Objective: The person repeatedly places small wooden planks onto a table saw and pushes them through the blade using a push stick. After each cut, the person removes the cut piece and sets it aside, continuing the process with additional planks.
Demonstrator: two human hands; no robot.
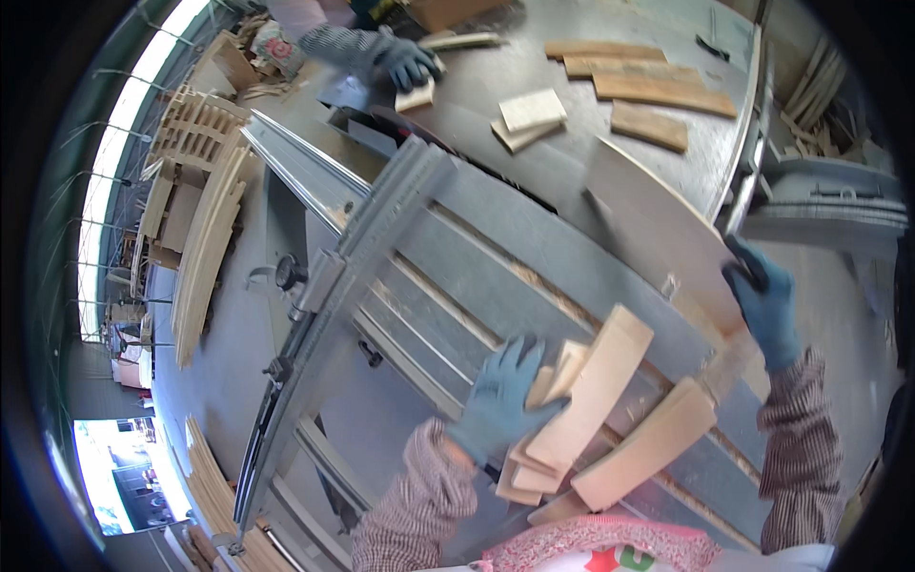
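My left hand [503,404], in a blue-grey work glove, lies with fingers stretched out against a loose stack of short wooden boards [596,391]. Its thumb reaches over the stack's edge. At the right, my gloved right hand [765,303] is closed on the near edge of a wide, thin wooden panel [658,214], tilted up and blurred by motion. Between my arms, more short boards [648,443] lie overlapped on the slotted metal machine table [457,315].
Across the metal worktop, a co-worker's gloved hand [408,65] rests on a small wood block [416,96]. Wooden strips [662,91] and two pale pieces [532,112] lie there. A metal rail fence [324,276] crosses the left side. Long boards [205,253] stand stacked beyond it.
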